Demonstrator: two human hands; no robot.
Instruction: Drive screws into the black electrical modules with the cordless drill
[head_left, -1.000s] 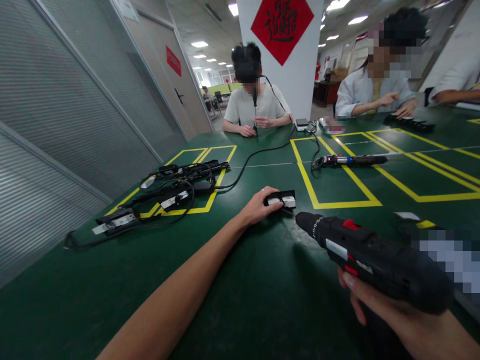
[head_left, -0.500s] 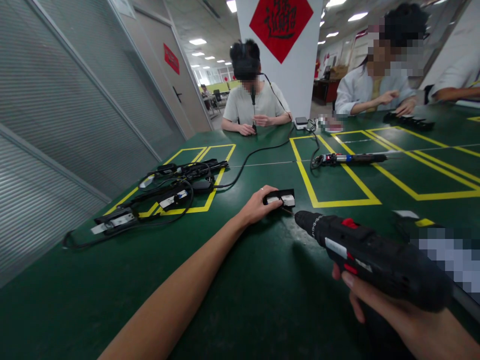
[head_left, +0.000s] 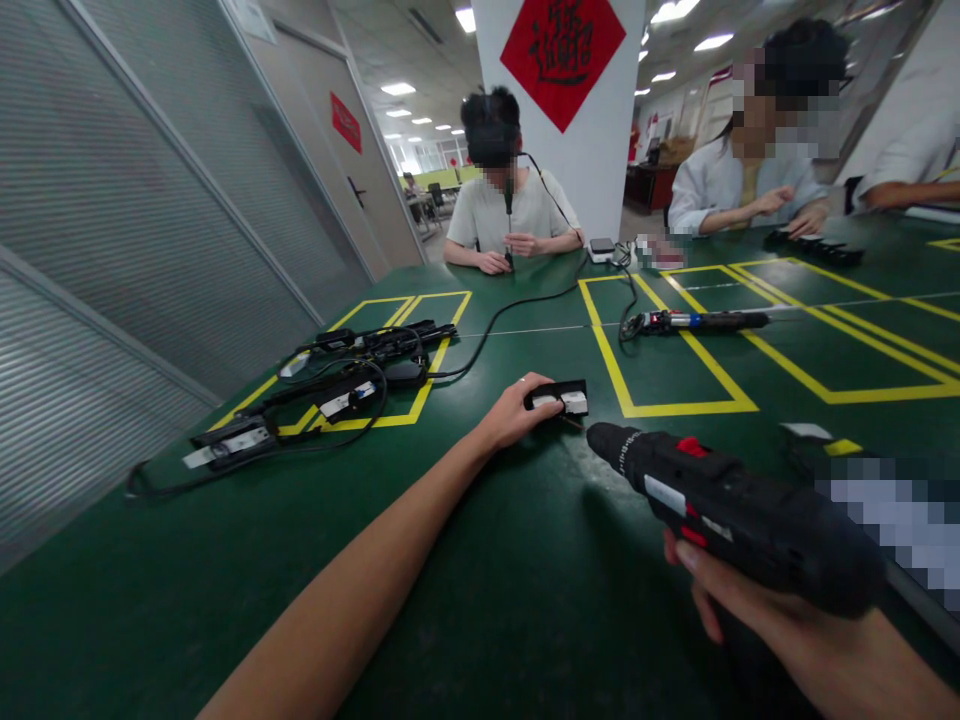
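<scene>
My left hand grips a small black part with white pieces on the green table. In my right hand is a black power drill with red buttons, held above the table at the right. The drill points left, and its chuck is close to the black part. A thin bit or rod shows faintly between chuck and part; whether it touches the part I cannot tell.
Black cabled devices lie on yellow tape at the left. A cabled tool rests at the back right. Two people work across the table. A dark object with yellow tape sits at the right edge.
The drill and my right hand have shifted slightly left. My left hand still holds the black part in nearly the same place.
</scene>
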